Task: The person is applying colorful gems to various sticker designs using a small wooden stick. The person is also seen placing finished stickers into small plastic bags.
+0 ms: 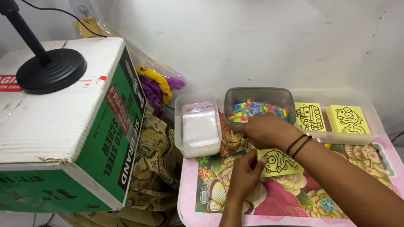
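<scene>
My left hand (245, 175) pinches the left edge of a small yellow card with a black line drawing (280, 162), which lies on a pink floral lap tray (206, 215). My right hand (264, 129), with dark bands on the wrist, reaches over the card to the near rim of a grey plastic tub (256, 94) full of small multicoloured beads (252, 108). Its fingers are curled at the tub's edge; whether they hold anything is hidden.
A clear tub of small plastic bags (197, 128) stands left of the beads. Two more yellow drawing cards (347, 119) lie in a clear tray at right. A large cardboard box (44, 130) with a black stand base (51, 70) is at left, cables on the floor.
</scene>
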